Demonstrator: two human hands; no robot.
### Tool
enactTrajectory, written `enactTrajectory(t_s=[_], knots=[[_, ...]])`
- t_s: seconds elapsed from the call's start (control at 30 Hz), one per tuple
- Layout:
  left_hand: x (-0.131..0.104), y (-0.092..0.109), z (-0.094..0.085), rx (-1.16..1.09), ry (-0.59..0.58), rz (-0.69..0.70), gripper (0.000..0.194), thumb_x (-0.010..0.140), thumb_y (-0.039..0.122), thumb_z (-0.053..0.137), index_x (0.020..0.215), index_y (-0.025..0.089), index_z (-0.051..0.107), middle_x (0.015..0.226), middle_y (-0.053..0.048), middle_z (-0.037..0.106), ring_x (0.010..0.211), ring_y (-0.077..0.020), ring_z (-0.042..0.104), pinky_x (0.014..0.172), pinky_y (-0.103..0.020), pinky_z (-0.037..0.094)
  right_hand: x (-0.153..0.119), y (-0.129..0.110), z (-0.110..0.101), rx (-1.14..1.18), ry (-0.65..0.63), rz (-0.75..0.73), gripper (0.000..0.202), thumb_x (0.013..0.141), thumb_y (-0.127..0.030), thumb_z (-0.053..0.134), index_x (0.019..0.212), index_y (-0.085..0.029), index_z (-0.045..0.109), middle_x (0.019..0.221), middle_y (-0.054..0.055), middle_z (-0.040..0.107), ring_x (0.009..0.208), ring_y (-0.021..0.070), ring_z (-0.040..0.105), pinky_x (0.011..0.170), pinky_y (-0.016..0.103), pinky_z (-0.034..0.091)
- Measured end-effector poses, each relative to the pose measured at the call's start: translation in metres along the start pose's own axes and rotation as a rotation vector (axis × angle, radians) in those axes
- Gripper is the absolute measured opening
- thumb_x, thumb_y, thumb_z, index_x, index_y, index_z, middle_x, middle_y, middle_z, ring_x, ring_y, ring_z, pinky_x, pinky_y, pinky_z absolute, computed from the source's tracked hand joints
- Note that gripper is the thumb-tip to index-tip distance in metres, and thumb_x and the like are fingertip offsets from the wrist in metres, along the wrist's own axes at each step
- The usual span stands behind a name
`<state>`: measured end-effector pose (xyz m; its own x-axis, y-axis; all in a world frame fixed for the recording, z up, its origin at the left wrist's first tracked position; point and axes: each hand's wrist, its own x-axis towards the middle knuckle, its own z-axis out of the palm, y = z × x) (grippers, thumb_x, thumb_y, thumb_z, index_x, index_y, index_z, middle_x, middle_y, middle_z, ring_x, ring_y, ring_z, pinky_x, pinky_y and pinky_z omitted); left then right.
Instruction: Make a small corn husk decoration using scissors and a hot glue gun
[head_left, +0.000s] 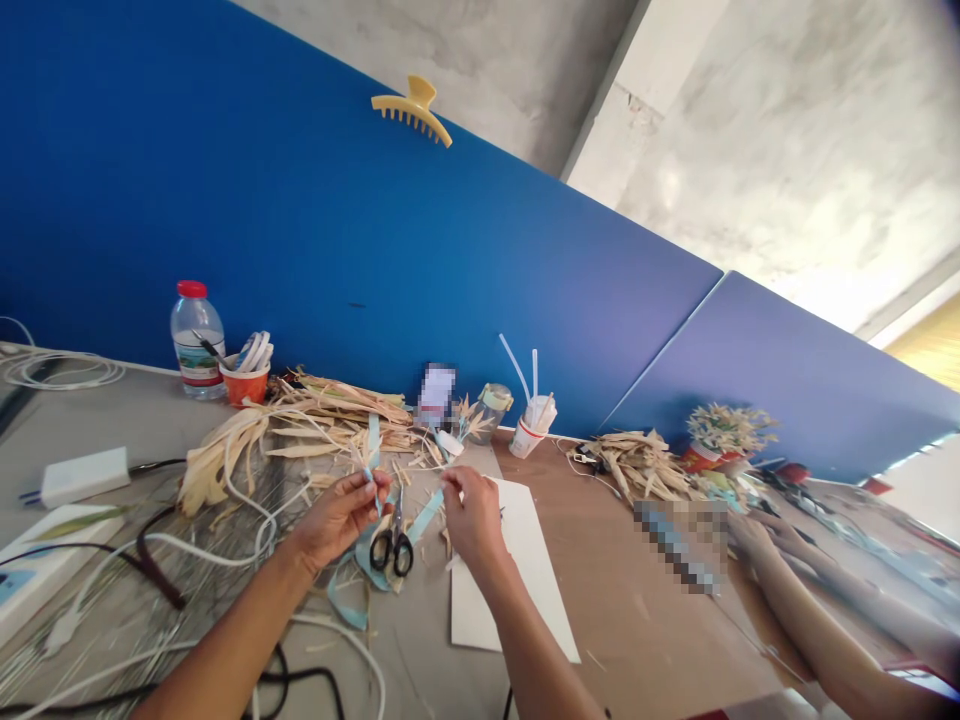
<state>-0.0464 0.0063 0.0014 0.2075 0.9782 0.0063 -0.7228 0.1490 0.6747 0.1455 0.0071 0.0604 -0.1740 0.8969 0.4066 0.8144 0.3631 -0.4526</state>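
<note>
My left hand (345, 515) pinches a light blue ribbon (373, 440) that stands up above the fingertips. To its right, my right hand (474, 515) is closed, its fingers bent together at the upper end of another blue ribbon stretch (425, 515); what lies between those fingertips is too small to tell. Black-handled scissors (392, 552) lie between the two hands, blades pointing away, over loops of blue ribbon (352, 612). A white sheet (517, 570) lies under and beside my right hand. Dried husks (337, 405) are heaped beyond my left hand.
White cables (225, 545) and thin wires cover the left side, near a power strip (45, 560). A bottle (196, 345), an orange cup (245, 384), a jar (491, 410) and a paper cup (527, 437) stand along the blue partition (315, 230). Another person's arms (810, 590) reach in at right.
</note>
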Motion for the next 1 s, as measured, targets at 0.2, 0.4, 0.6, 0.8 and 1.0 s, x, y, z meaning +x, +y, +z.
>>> enactTrajectory(t_s=[0.2, 0.4, 0.6, 0.8, 1.0], knots=[[0.0, 0.001, -0.001, -0.057, 0.004, 0.036, 0.015, 0.064, 0.018, 0.078, 0.075, 0.012, 0.069, 0.074, -0.001, 0.066, 0.052, -0.0057, 0.053, 0.073, -0.03, 0.053, -0.037, 0.021, -0.016, 0.025, -0.04, 0.072, 0.027, 0.088, -0.023, 0.041, 0.073, -0.018, 0.063, 0.075, 0.005, 0.065, 0.074, 0.0172, 0.059, 0.072, 0.025, 0.042], [0.001, 0.0, -0.001, -0.087, 0.021, 0.023, 0.015, 0.063, 0.015, 0.077, 0.076, 0.011, 0.069, 0.071, 0.0, 0.063, 0.051, -0.0054, 0.053, 0.073, -0.032, 0.053, -0.063, 0.067, -0.019, -0.159, -0.094, 0.247, 0.028, 0.082, -0.018, 0.049, 0.107, -0.018, 0.062, 0.106, 0.011, 0.062, 0.097, 0.0217, 0.059, 0.084, 0.03, 0.043], [0.001, -0.001, -0.001, -0.053, 0.019, 0.04, 0.016, 0.065, 0.019, 0.077, 0.078, 0.013, 0.069, 0.072, -0.001, 0.063, 0.053, -0.0063, 0.052, 0.071, -0.031, 0.053, -0.071, 0.074, -0.015, -0.351, -0.301, 0.345, 0.033, 0.077, -0.03, 0.059, 0.108, -0.017, 0.062, 0.103, 0.013, 0.061, 0.098, 0.0274, 0.06, 0.082, 0.033, 0.044], [0.001, -0.001, -0.001, -0.003, 0.015, 0.029, 0.014, 0.07, 0.022, 0.073, 0.081, 0.014, 0.069, 0.063, 0.001, 0.059, 0.051, -0.0061, 0.049, 0.067, -0.029, 0.052, -0.073, 0.076, -0.011, -0.373, -0.301, 0.389, 0.035, 0.076, -0.027, 0.058, 0.11, -0.015, 0.058, 0.101, 0.013, 0.058, 0.09, 0.0265, 0.063, 0.074, 0.031, 0.045], [0.004, -0.006, -0.004, 0.03, 0.027, 0.013, 0.011, 0.073, 0.021, 0.071, 0.081, 0.014, 0.068, 0.074, -0.001, 0.061, 0.053, -0.0058, 0.05, 0.065, -0.027, 0.052, -0.078, 0.083, -0.002, -0.314, -0.274, 0.404, 0.033, 0.08, -0.023, 0.052, 0.111, -0.013, 0.057, 0.11, 0.015, 0.054, 0.084, 0.0239, 0.065, 0.069, 0.03, 0.046]])
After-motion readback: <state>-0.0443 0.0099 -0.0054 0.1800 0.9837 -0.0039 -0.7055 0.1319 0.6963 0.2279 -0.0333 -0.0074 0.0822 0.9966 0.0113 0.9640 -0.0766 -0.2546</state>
